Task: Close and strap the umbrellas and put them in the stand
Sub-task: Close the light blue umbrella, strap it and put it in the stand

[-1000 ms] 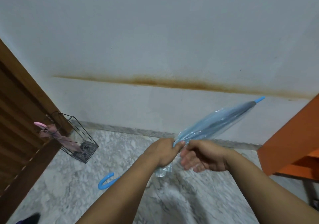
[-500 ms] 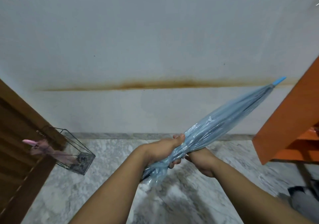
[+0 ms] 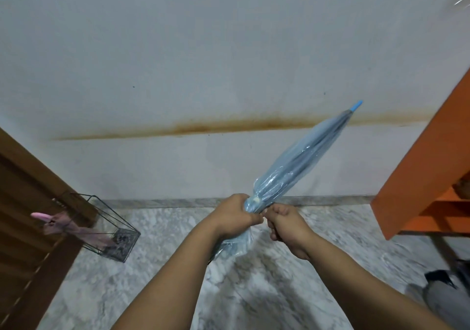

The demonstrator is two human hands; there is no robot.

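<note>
A closed, translucent blue umbrella [image 3: 300, 162] slants up to the right, its blue tip [image 3: 356, 106] against the wall. My left hand [image 3: 232, 215] grips its gathered canopy near the lower end. My right hand [image 3: 286, 224] pinches the canopy or its strap just beside the left; which one is hidden. The umbrella's handle is hidden under my left forearm. A black wire umbrella stand [image 3: 106, 228] sits on the floor at the left, with a pink umbrella [image 3: 71, 225] in it.
A brown louvred door [image 3: 28, 228] stands at the left behind the stand. An orange shelf unit [image 3: 427, 177] juts in at the right. A grey and black object [image 3: 442, 289] lies at the lower right on the marble floor [image 3: 254, 291].
The umbrella has swung to a steeper tilt, its tip moving left and up. My right hand came from under the canopy to pinch it beside my left hand.
</note>
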